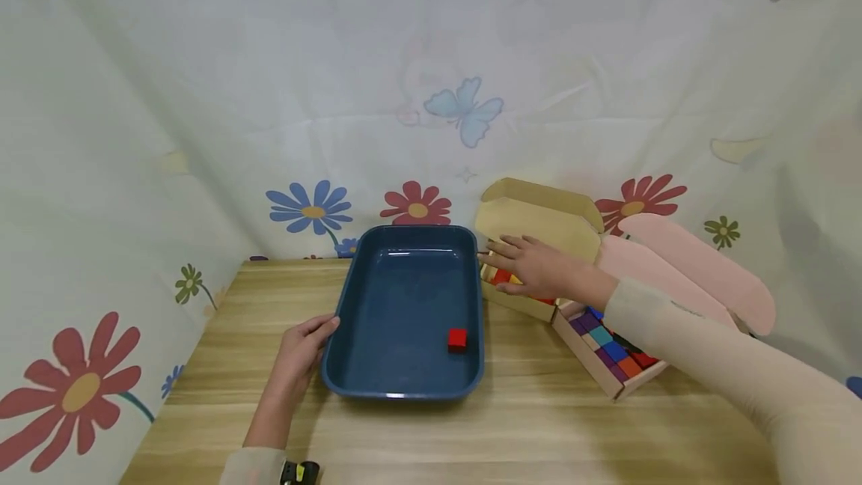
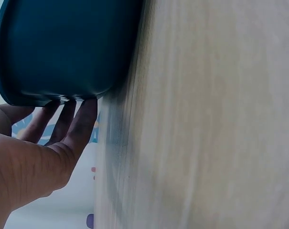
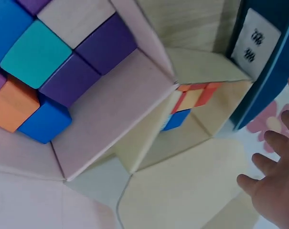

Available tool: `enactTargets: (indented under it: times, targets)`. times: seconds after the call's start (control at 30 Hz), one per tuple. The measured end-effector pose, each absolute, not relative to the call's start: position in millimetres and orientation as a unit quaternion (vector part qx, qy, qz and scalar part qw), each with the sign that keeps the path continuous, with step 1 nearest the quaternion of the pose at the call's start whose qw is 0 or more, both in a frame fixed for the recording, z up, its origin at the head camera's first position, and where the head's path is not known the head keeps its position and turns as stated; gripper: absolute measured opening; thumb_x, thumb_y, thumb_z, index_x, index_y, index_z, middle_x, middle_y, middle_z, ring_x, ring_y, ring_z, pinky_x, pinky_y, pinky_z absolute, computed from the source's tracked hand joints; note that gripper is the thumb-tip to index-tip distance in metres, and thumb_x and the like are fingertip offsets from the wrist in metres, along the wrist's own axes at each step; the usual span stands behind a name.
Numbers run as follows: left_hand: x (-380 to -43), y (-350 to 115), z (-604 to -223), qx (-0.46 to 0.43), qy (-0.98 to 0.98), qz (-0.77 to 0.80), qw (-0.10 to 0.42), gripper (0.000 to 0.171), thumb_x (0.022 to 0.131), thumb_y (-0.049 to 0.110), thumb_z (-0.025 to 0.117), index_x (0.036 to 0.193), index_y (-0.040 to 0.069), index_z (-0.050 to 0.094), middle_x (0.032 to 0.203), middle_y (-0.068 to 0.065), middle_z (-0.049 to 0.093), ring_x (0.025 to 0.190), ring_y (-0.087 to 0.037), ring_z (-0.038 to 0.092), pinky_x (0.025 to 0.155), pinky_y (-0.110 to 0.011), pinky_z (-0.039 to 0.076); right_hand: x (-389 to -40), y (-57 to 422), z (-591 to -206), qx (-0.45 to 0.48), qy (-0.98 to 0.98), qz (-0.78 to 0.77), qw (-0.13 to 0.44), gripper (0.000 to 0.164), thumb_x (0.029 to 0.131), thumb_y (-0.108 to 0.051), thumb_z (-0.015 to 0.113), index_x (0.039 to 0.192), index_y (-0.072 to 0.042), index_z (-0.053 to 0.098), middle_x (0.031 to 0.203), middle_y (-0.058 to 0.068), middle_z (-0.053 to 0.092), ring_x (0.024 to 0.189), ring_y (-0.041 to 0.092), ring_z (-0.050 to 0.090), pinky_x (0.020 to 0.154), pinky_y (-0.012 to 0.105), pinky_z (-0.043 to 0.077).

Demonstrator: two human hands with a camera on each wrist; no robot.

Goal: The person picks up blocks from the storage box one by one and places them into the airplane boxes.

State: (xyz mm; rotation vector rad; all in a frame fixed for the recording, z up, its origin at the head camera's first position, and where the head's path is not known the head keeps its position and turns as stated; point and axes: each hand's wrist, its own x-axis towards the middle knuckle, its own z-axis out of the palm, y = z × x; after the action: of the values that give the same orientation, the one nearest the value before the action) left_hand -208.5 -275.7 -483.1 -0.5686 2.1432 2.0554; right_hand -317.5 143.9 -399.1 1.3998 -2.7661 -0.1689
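Observation:
A deep blue rectangular tray [image 1: 397, 298] sits on the wooden table with one red cube [image 1: 457, 339] inside, near its front right corner. My left hand [image 1: 301, 350] grips the tray's left side; the left wrist view shows the fingertips [image 2: 89, 107] against the outer wall under the rim. Over the pale yellow box [image 1: 528, 308], my right hand [image 1: 539, 269] is stretched out with fingers spread, pointing toward the tray's right edge. Nothing is held in it. Red, orange and blue blocks [image 3: 176, 119] lie inside that box, partly hidden by the hand in the head view.
An open pink box [image 1: 587, 359] of colored cubes [image 1: 601, 336] stands right of the yellow one, its lid [image 1: 680, 275] leaning back. The right forearm passes over it. A flowered cloth [image 1: 377, 133] hangs behind the table [image 1: 525, 432]. The tray's right wall bears a white label [image 3: 256, 43].

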Motion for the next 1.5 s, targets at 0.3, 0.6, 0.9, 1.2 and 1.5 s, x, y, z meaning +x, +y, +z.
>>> enactTargets:
  times: [0.3, 0.6, 0.9, 1.2, 1.5]
  targets:
    - [-207.7, -280.0, -485.0, -0.185, 0.716, 0.671, 0.057, 0.055, 0.088, 0.039, 0.065, 0.127, 0.002, 0.056, 0.131, -0.016, 0.053, 0.102, -0.013, 0.06, 0.081, -0.028, 0.054, -290.8, 131.7, -385.7, 0.47, -0.881, -0.052, 0.032, 0.061, 0.096, -0.052, 0.044, 0.149, -0.026, 0.03, 0.152, 0.008, 0.032, 0.14, 0.035, 0.023, 0.111, 0.054, 0.022]
    - [-207.9, -279.8, -484.9, -0.181, 0.715, 0.673, 0.064, 0.055, 0.089, 0.039, 0.065, 0.13, 0.003, 0.055, 0.133, -0.015, 0.051, 0.105, -0.014, 0.06, 0.082, -0.028, 0.054, -269.1, 112.6, -374.0, 0.498, -0.865, -0.048, 0.034, 0.063, 0.096, -0.057, 0.038, 0.15, -0.029, 0.025, 0.155, 0.004, 0.024, 0.142, 0.033, 0.019, 0.114, 0.053, 0.017]
    - [-211.7, -279.2, -485.9, -0.175, 0.704, 0.686, 0.064, 0.055, 0.087, 0.036, 0.067, 0.131, 0.003, 0.054, 0.126, -0.012, 0.058, 0.096, -0.011, 0.065, 0.078, -0.028, 0.055, -259.1, 84.0, -379.3, 0.523, -0.85, -0.063, -0.015, 0.064, 0.095, -0.061, 0.034, 0.151, -0.034, 0.017, 0.158, -0.001, 0.015, 0.144, 0.031, 0.012, 0.113, 0.055, 0.017]
    - [-213.4, -278.7, -487.3, -0.18, 0.703, 0.684, 0.069, 0.055, 0.088, 0.035, 0.067, 0.131, 0.004, 0.055, 0.126, -0.012, 0.057, 0.096, -0.011, 0.064, 0.079, -0.028, 0.055, -253.7, 49.2, -384.6, 0.558, -0.826, -0.061, -0.05, 0.063, 0.093, -0.061, 0.039, 0.149, -0.038, 0.021, 0.156, -0.002, 0.021, 0.143, 0.03, 0.016, 0.112, 0.056, 0.019]
    - [-209.4, -278.8, -484.6, -0.174, 0.716, 0.672, 0.079, 0.059, 0.088, 0.042, 0.065, 0.133, 0.006, 0.052, 0.135, -0.013, 0.05, 0.111, -0.017, 0.058, 0.086, -0.03, 0.053, -246.4, 29.7, -402.7, 0.553, -0.82, -0.089, -0.122, 0.07, 0.089, -0.058, 0.051, 0.149, -0.04, 0.02, 0.156, -0.002, 0.02, 0.142, 0.029, 0.02, 0.112, 0.048, 0.026]
